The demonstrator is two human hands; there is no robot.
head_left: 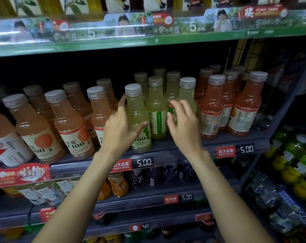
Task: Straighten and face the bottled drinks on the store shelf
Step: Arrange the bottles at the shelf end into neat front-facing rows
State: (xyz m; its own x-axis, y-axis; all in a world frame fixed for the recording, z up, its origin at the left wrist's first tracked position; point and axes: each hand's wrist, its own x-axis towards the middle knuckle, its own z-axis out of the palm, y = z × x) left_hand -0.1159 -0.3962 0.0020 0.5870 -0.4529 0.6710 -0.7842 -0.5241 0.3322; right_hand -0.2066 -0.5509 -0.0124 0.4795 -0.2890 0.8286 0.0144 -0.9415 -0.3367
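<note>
Head view: two bare forearms reach up from the bottom edge to the middle shelf (pixel 166 151) of a drinks rack.
Left hand (pixel 119 130): it grips the front pale yellow-green bottle (pixel 138 120), thumb across the label and forefinger raised along the bottle's left shoulder.
Right hand (pixel 183 125): fingers loosely bent and spread, holding nothing, hovering in front of the yellow-green bottles further right; whether the fingertips touch one cannot be told.
Held bottle: upright at the shelf's front edge, grey cap on, its label partly covered by the hand.
Second yellow-green bottle (pixel 157 111): just right of the held one and set a little further back, its label turned so a green and white side stripe shows.
Other yellow-green bottles (pixel 187 95): upright in rows behind and to the right, partly hidden by the right hand.
Orange bottles (pixel 69 127): to the left of the hands, upright in rows, the front ones showing "C100" labels.
Red-pink bottles (pixel 211 109): to the right, upright, with the printed backs of their labels facing out.
Price tags (pixel 144 162): on the shelf's front rail, reading 5.00 beside red brand tags.
Upper shelf strip (pixel 148 30): a green printed banner above the bottles.
Lower shelves (pixel 148 195): darker bottles and orange ones, dim and blurred.
</note>
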